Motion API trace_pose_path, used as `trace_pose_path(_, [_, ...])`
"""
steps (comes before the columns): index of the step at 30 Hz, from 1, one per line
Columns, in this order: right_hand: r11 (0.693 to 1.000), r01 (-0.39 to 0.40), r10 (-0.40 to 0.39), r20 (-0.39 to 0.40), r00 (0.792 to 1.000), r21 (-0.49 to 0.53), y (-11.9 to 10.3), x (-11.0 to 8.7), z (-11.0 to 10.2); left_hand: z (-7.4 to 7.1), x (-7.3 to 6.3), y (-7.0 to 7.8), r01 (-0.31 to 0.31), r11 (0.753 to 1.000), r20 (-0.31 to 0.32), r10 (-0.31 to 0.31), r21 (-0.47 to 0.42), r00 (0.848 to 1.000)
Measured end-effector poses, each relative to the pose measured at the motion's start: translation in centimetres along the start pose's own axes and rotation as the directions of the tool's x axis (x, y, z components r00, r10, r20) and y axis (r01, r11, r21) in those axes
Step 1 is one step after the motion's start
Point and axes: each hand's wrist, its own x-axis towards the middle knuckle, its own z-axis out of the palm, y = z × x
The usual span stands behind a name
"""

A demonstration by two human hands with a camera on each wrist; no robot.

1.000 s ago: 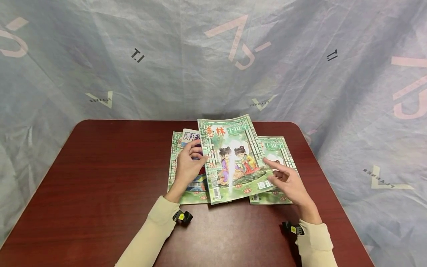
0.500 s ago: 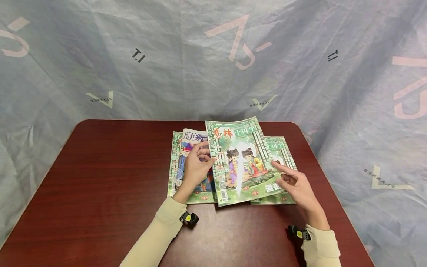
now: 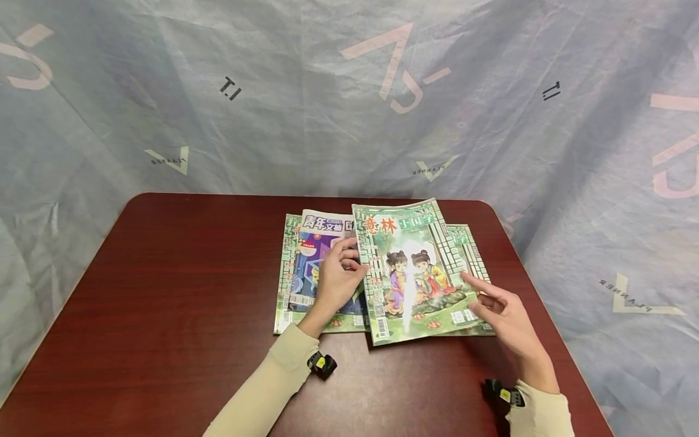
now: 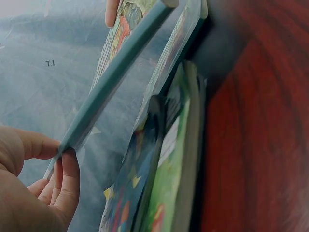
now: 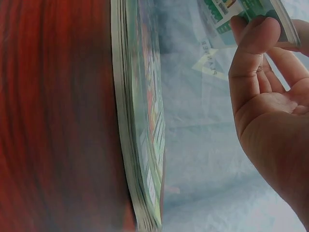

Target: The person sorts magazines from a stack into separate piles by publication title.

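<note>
A green magazine (image 3: 406, 273) with two cartoon children on its cover is held up off the table between my hands. My left hand (image 3: 340, 276) pinches its spine (image 4: 111, 79) between thumb and fingers. On the other side, my right hand (image 3: 505, 309) pinches the right edge, thumb and fingers on either face in the right wrist view. Beneath it on the right lies another green magazine (image 3: 471, 243), mostly covered. To the left, a purple-blue magazine (image 3: 314, 249) rests on a green one (image 3: 285, 261), partly hidden by my left hand.
The magazines lie on a dark red wooden table (image 3: 164, 291), near its back right part. Behind it hangs a grey printed cloth (image 3: 273, 121). Each wrist wears a black strap, such as the left one (image 3: 322, 364).
Both hands have moved right and slightly toward the front with the held magazine. More of the purple-blue magazine shows on the left, and less of the green magazine on the right.
</note>
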Motion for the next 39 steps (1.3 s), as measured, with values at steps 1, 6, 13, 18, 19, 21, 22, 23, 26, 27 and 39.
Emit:
trace_pose_path(1, [1.000, 0.000, 0.000, -0.004, 1.000, -0.003, 0.0, -0.1, -0.1, 0.2, -0.1, 0.0, -0.003, 1.000, 0.002, 0.003, -0.001, 1.000])
trace_pose_path(6, [1.000, 0.005, -0.005, -0.010, 1.000, 0.002, 0.2, -0.7, -0.6, 0.9, -0.4, 0.0, -0.009, 1.000, 0.002, 0.009, 0.023, 1.000])
trace_pose_path(13, [0.999, -0.048, 0.048, -0.051, 0.998, 0.013, 0.4, -1.8, -1.0, 1.9, -0.7, -0.3, 0.000, 0.999, 0.016, -0.001, 0.047, 1.000])
trace_pose_path(18, [0.998, -0.066, 0.064, -0.087, 0.994, -0.017, 0.3, -2.4, -1.4, 2.6, -1.0, -0.3, -0.008, 0.999, 0.048, 0.006, 0.037, 0.999])
trace_pose_path(19, [0.998, -0.058, 0.057, -0.087, 0.995, -0.017, 0.4, -2.5, -1.5, 2.8, -1.1, -0.3, -0.007, 0.999, 0.054, 0.005, 0.040, 0.999])
trace_pose_path(21, [0.999, -0.033, 0.032, -0.081, 0.996, -0.005, 0.5, -2.7, -1.7, 3.1, -1.2, -0.2, -0.002, 0.999, 0.069, -0.001, 0.045, 0.998])
trace_pose_path(22, [1.000, -0.024, 0.025, -0.076, 0.997, 0.011, 0.5, -2.8, -1.9, 3.3, -1.3, -0.2, 0.001, 0.999, 0.074, -0.004, 0.048, 0.997])
trace_pose_path(23, [0.999, -0.017, 0.019, -0.071, 0.997, 0.029, 0.6, -2.9, -2.1, 3.5, -1.3, -0.2, 0.002, 0.999, 0.078, -0.006, 0.053, 0.997])
trace_pose_path(26, [0.996, -0.010, 0.016, -0.063, 0.998, 0.087, 0.7, -3.2, -2.7, 4.1, -1.4, -0.1, 0.003, 0.998, 0.083, -0.009, 0.067, 0.997])
trace_pose_path(27, [0.995, -0.013, 0.019, -0.065, 0.998, 0.096, 0.7, -3.3, -2.8, 4.3, -1.5, -0.1, 0.001, 0.997, 0.081, -0.007, 0.072, 0.997])
trace_pose_path(39, [0.987, 0.005, 0.012, -0.108, 0.994, 0.158, 1.0, -3.5, -3.8, 6.1, -2.1, -0.5, -0.037, 0.999, 0.092, 0.038, -0.017, 0.995])
